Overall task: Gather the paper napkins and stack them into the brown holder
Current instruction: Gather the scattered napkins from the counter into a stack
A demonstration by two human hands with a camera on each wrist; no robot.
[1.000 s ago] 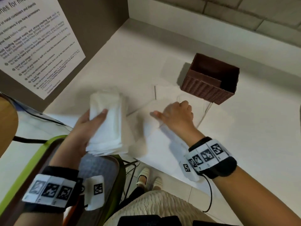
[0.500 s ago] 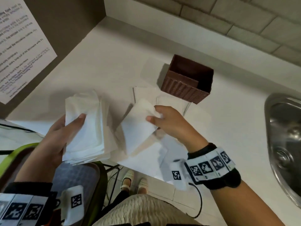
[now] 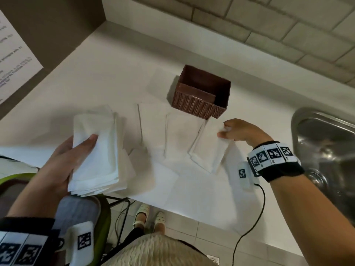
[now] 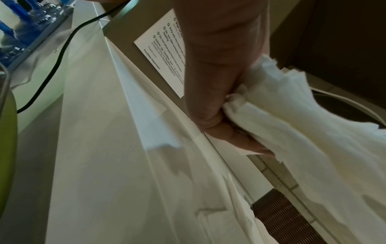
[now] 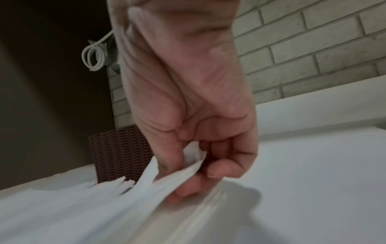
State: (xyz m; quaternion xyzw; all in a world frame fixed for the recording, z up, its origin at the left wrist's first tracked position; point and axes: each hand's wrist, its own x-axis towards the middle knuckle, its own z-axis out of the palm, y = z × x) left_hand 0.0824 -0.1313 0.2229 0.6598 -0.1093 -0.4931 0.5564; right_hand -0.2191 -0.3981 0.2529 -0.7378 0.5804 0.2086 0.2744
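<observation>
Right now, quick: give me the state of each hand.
Left hand: closed on the napkin stack, thumb on top.
Right hand: pinching the corner of a loose napkin on the counter, near the brown holder.

A white tabletop [image 3: 107, 60] spreads beneath and beyond the hands, ending at a pale brick wall [image 3: 269, 25] on their far side. A steel sink [image 3: 326, 150] is set into it just right of the right hand. Up and left of the left hand a printed notice [image 3: 11, 60] hangs on a dark panel [image 3: 57, 20]. Close below the left hand stands a green-framed chair [image 3: 104, 217], and a black cable [image 3: 247, 233] hangs under the right wrist above the tiled floor [image 3: 192, 229].
</observation>
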